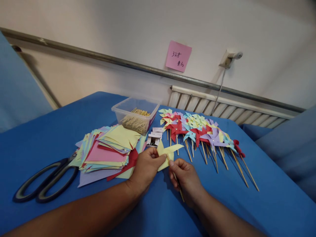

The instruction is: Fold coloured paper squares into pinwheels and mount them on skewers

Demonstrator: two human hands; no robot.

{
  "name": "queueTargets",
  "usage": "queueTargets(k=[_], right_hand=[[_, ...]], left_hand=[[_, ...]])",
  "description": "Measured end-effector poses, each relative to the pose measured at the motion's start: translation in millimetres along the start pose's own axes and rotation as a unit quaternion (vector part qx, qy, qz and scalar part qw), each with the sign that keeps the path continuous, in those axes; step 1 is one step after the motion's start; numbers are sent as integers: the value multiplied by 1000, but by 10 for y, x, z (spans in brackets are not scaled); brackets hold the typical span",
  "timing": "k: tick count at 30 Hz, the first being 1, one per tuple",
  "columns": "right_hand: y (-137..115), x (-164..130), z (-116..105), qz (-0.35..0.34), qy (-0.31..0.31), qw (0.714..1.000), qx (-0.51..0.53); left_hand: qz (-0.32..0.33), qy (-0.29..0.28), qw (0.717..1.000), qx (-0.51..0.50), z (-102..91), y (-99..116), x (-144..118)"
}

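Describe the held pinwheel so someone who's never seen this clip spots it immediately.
Above the blue table, find the left hand and right hand, close together. They hold a pale yellow paper pinwheel against a wooden stick. Other pinwheels lie clustered to the right; only this one is held.

1. Pinwheel [161, 150], lower centre: plain pale yellow; its stick [181, 195], tan.
2. Paper stack [105, 155], left of centre: mixed pink, red, lilac, pale yellow, pale green, light blue.
3. Pinwheel cluster [213, 138], right of centre: red, lilac, light blue, pale yellow, pink.
4. Scissors handles [23, 197], lower left: black/grey two-tone.
5. Tub [119, 111], centre: clear; sticks inside [137, 120], yellowish tan.
6. Tablecloth [71, 120], across lower frame: solid blue.
7. Sticky note [178, 56], upper centre: pink, dark handwriting.
8. Radiator [197, 104], right: off-white.
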State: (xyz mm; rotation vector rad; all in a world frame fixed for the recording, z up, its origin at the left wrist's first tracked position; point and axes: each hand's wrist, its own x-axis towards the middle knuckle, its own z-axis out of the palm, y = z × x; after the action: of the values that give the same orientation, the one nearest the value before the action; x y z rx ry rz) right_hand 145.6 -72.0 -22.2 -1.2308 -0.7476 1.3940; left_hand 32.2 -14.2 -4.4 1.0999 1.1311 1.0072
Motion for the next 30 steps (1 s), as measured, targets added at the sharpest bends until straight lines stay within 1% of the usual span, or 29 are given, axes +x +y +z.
queueTargets(k=[7,15,22,25,28,30], right_hand=[[10,-3,9,-8,10,1000,10],[-4,-18,20,-11,23,1000,8],[10,-8,13,-13,43,999,-2],[8,-13,9,-15,37,999,-1],[1,-15,9,-13,26,1000,-1],[-3,-11,11,-12,30,999,1]], left_hand=[[-5,-3,1000,5,0,14,-7],[6,-1,1000,16,-14,-26,15],[16,0,999,37,-12,6,9],[11,-3,999,38,-12,0,10],[20,-6,999,44,-17,-15,8],[23,-9,999,46,-21,-24,6]])
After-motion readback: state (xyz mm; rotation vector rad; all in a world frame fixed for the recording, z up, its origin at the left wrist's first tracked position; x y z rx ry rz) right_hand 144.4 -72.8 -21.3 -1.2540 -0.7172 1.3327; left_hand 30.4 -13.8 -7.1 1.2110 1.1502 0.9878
